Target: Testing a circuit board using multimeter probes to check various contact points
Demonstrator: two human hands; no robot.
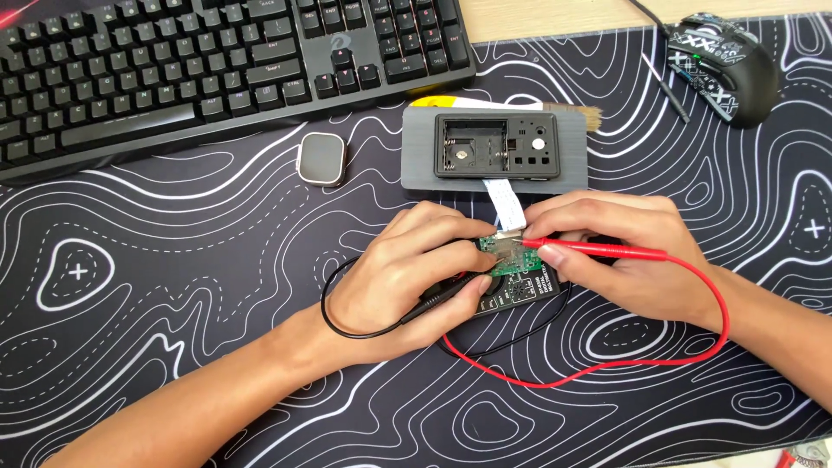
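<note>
Pinched between my right hand's thumb and fingers is the red probe, its tip lying on the small green circuit board. My left hand is closed around the black probe, thumb pressing it down, with its point aimed at the same board from the other side. That board sits between my two hands, over a small black multimeter resting on the patterned desk mat.

To do this well, I judge that both tips should rest steady on separate contacts without sliding or bridging neighbours, and that my fingers should stay back on the insulated handles. The red lead and black lead loop loosely toward me, so neither should tug the tips.

A white ribbon cable runs from the board up to the grey housing just beyond. Its open black inner frame shows a battery bay with nothing in it and a few square cut-outs beside it. A small rounded watch-like case lies near the housing's left, below the keyboard; a mouse sits far right.
</note>
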